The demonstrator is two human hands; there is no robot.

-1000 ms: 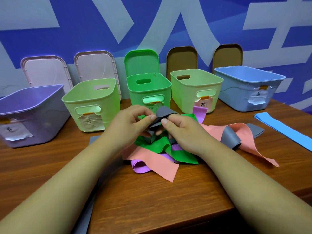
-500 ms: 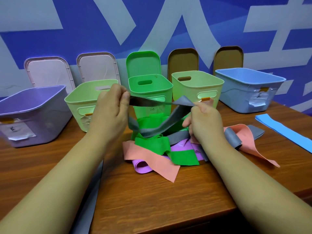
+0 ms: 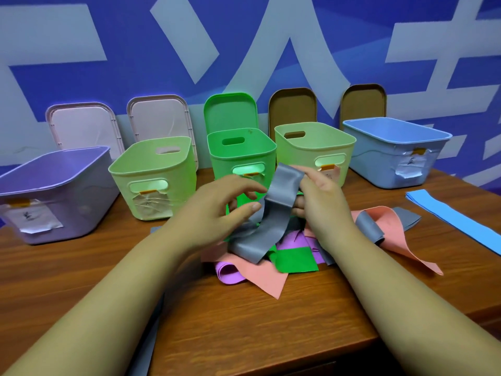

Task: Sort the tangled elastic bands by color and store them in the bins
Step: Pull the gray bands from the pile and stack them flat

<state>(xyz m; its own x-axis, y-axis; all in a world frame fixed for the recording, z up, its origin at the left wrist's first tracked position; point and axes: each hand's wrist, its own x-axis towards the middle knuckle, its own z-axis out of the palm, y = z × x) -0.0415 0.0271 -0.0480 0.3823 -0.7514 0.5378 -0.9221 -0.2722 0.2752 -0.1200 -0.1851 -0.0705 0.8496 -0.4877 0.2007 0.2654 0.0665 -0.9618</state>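
5 open bins stand in a row at the back of the wooden surface [image 3: 244, 321]. The bright green bin [image 3: 241, 156] is in the middle, with the left pale green bin [image 3: 151, 180] and the purple bin [image 3: 54, 191] to its left. The right pale green bin [image 3: 314, 147] and the blue bin [image 3: 393, 156] are to its right. Lids [image 3: 230, 115] lean on the wall behind the row. Well to the right of the bright green bin, a blue band [image 3: 455, 221] lies flat, apart from the rest.

Just in front of the bright green bin lies the tangle. A pink band [image 3: 390, 226], a green band [image 3: 295, 257], a purple band [image 3: 230, 270] and a second grey band [image 3: 368, 229] overlap one another. Both hands hide the lower front of that bin.

The grey band [image 3: 282, 196] rises out of the tangle in front of the bright green bin. The right hand [image 3: 322, 196] holds its folded top, fingers [image 3: 311, 175] curled and pinching it. The left hand [image 3: 217, 210] is just left of the band. Its fingers [image 3: 253, 189] are loosely spread, with a clear gap to the thumb, whose tip is at the band's edge and grips nothing.
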